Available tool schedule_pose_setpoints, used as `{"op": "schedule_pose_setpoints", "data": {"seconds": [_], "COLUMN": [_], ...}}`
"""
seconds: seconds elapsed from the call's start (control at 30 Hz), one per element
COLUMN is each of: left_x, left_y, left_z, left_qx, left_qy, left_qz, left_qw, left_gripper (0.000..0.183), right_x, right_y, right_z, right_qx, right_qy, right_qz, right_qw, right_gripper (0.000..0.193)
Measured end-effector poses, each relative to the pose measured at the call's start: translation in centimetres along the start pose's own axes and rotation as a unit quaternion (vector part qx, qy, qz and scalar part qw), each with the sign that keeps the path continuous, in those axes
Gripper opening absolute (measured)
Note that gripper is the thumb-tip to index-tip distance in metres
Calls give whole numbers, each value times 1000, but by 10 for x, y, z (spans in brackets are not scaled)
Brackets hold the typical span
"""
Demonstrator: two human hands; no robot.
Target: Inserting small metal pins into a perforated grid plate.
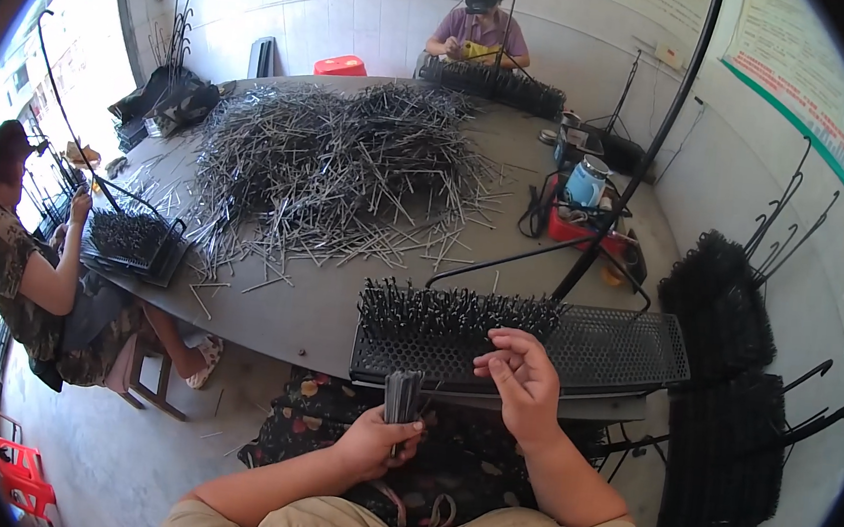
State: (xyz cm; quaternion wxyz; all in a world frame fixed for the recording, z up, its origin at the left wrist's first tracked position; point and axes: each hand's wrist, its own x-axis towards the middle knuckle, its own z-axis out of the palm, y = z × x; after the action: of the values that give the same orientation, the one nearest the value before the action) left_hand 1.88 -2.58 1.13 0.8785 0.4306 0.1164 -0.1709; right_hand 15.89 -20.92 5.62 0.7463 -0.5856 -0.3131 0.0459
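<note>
My left hand point(378, 442) is wrapped round an upright bundle of thin dark rods point(402, 396), just off the near edge of the table. My right hand point(522, 381) hovers over the near edge of a black perforated rack point(626, 344), its fingers half bent and apart. Whether a rod is between its fingertips is too small to make out, but none shows. Many short black rods point(448, 314) stand upright in the holes along the rack's far left part. The near rows and the right part show bare holes.
A large heap of loose thin rods point(331, 160) covers the middle of the grey table point(312, 319). Black bent bars point(611, 225) rise beside the rack. Farther right stands a red tray point(570, 231) with a blue can point(586, 182). Two people point(26, 259) point(477, 32) work at other racks.
</note>
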Motion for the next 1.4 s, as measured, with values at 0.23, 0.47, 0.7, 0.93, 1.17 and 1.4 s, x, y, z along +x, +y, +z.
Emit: {"op": "schedule_pose_setpoints", "data": {"seconds": [0.23,0.47,0.7,0.93,1.17,1.4], "left_x": [2,5,6,18,25,35], "left_y": [-13,-19,9,-1,-3,8], "left_z": [-1,-15,14,17,26,37], "left_qx": [65,416,156,120,97,54], "left_qy": [-3,-169,35,88,78,87], "left_qz": [29,129,58,2,-5,-73], "left_qw": [997,884,986,989,992,992], "left_gripper": [12,21,17,18,18,19], "right_x": [-21,-45,-28,-35,-28,19], "right_y": [4,16,15,18,9,18], "right_z": [26,36,13,9,-4,-51], "right_qx": [-116,-224,-211,-35,18,-193], "right_qy": [-16,-303,-62,-38,49,119], "right_qz": [31,-90,-61,241,241,-132], "right_qw": [993,922,974,969,969,965], "right_gripper": [29,39,37,29,12,27]}}
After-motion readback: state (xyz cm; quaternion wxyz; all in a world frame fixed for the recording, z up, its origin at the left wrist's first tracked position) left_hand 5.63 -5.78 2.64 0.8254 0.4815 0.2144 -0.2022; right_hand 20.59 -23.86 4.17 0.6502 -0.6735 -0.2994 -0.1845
